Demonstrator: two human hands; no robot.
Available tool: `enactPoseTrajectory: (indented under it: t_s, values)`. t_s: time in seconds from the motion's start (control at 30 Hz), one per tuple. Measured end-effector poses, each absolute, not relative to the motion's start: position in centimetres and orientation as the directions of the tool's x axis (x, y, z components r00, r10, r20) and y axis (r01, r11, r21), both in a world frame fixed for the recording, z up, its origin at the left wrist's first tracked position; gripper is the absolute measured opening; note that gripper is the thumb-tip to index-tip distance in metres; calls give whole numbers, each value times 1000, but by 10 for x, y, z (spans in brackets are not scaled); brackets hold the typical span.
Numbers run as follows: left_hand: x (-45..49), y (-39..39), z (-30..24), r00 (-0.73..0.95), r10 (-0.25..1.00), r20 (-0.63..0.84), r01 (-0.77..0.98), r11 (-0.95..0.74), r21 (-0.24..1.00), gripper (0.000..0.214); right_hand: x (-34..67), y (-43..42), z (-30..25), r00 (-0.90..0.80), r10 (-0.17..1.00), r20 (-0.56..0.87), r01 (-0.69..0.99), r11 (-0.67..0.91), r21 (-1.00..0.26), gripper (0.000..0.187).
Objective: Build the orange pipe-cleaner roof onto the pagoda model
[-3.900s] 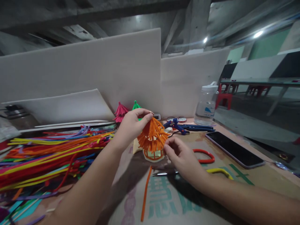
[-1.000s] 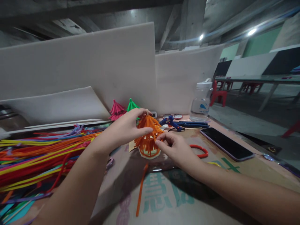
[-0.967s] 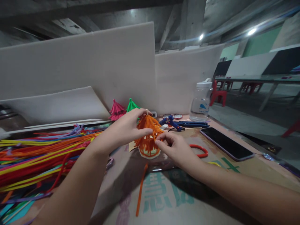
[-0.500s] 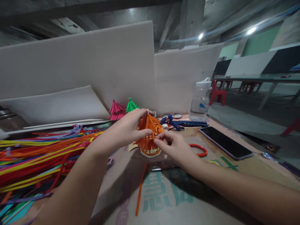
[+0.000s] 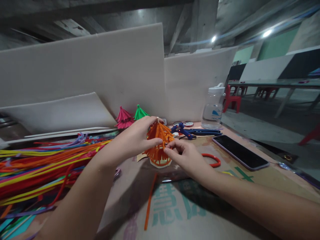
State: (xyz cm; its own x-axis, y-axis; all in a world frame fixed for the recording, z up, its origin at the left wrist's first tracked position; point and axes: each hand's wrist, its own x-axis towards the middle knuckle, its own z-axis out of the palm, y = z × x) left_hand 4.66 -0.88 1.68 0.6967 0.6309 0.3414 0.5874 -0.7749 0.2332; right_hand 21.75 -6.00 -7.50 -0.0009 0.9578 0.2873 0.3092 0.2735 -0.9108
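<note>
The orange model [image 5: 157, 156] stands upright on the desk [image 5: 125, 193], between my two hands, with its long axis vertical: pale base [image 5: 161, 166] at the bottom, pale tip [image 5: 157, 119] at the top. My left hand [image 5: 138, 136] covers the left side of the orange model. Its thumb lies across the front and its fingers pass behind the peak; their contact is hidden, so I cannot tell whether this hand grips or only braces. My right hand [image 5: 183, 155] is set at the right front of the orange model, thumb and forefinger pinched together on its outer strands. Both hands are at the model: the left overlaps more of it, the right meets it by fingertips only. Critical relation: the left thumb tip and the right fingertips are just beside each other on the front of the orange model, so I judge clearance there to be small. A loose orange strip [image 5: 151, 201] lies in front of the orange model, its length running toward the base. A blue glue gun [image 5: 183, 130] lies behind and to the right of the model.
</note>
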Motion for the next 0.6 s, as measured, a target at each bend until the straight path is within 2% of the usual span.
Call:
enactPoseTrajectory:
  t_s: [0.13, 0.33, 0.47, 0.6]
  values:
    - [44, -5, 15, 712, 604, 358, 568, -795, 211, 46, 217, -61, -75, -5, 965, 262, 297, 252, -921, 16]
    - [45, -7, 16, 691, 618, 375, 581, -784, 219, 36, 216, -60, -76, -6, 968, 249, 233, 244, -941, 16]
    - [49, -9, 20, 625, 686, 373, 590, -728, 350, 35, 217, -59, -78, 2, 966, 258, 199, 252, -947, 17]
    - [48, 0, 18, 458, 737, 497, 536, -675, 506, 35, 218, -55, -82, -4, 968, 252, 221, 247, -944, 20]
